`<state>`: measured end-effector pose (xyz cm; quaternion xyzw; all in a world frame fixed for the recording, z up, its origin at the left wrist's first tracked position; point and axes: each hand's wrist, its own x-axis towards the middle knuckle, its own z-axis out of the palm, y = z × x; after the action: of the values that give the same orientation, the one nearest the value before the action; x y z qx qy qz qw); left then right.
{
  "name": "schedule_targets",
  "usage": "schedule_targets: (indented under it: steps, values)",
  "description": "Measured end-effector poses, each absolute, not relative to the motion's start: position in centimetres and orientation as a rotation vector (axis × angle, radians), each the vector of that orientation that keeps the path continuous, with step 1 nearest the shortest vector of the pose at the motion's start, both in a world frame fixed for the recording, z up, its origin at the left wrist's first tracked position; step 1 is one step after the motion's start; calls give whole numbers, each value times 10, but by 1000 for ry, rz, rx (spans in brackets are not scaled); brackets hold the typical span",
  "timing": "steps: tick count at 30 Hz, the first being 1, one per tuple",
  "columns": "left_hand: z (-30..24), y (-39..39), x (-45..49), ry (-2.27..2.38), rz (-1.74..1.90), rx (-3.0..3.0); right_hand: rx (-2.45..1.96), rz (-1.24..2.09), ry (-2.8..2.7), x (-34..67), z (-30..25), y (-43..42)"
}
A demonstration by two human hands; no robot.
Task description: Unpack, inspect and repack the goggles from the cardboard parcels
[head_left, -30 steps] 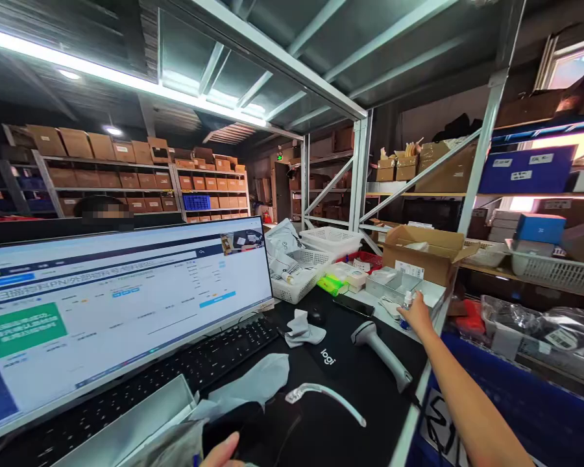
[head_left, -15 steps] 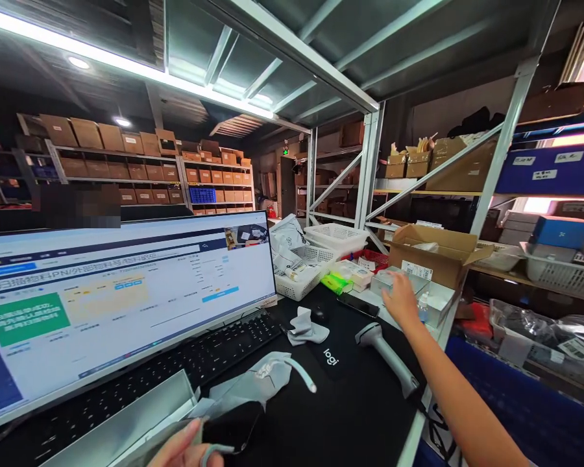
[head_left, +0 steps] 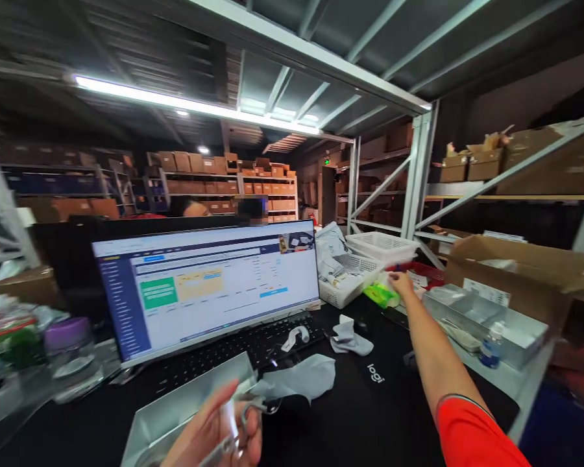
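My left hand (head_left: 224, 421) is closed around a pair of glasses (head_left: 260, 403), of which a pale temple and a thin rim show; the rest is hidden by the fingers. An open silver-grey box (head_left: 160, 415) lies beneath and beside that hand. Just beyond it a whitish pouch (head_left: 306, 377) rests in front of the keyboard (head_left: 267, 350). My right hand (head_left: 403, 285) is stretched far forward, its fingers drawn together at the bright green and white packet (head_left: 382, 293). What those fingertips hold, if anything, is too small to make out.
A monitor (head_left: 233, 292) stands behind the keyboard. A crumpled white cloth (head_left: 351, 336) lies near the mouse pad. On the right are a silver tray (head_left: 516, 327), a small blue bottle (head_left: 491, 347) and a cardboard box (head_left: 530, 266). White baskets (head_left: 343, 292) stand behind, and a lidded jar (head_left: 73, 350) at left.
My right hand has moved left from over the silver tray to the green and white packet. My left hand has come up with the glasses. The view has swung left.
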<state>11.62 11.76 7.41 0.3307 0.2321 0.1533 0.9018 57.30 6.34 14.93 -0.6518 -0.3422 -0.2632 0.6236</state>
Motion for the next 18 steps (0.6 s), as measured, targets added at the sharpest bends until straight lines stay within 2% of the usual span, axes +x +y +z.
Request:
schedule_targets:
  steps: [4,7,11,15,18]
  values:
    - [85,109,109,461,525,647,-1301,-554,-657,574,180,95]
    - [93,110,107,459,506,606,-1142,-530,-608,553,193,96]
    - [105,109,108,436,461,586,-989,-465,-712,455,167,53]
    - [112,96,114,516,489,648,-947,-498,-1324,334,118,15]
    - [111,86,120,490,504,669,-791,-478,-1868,289,104,22]
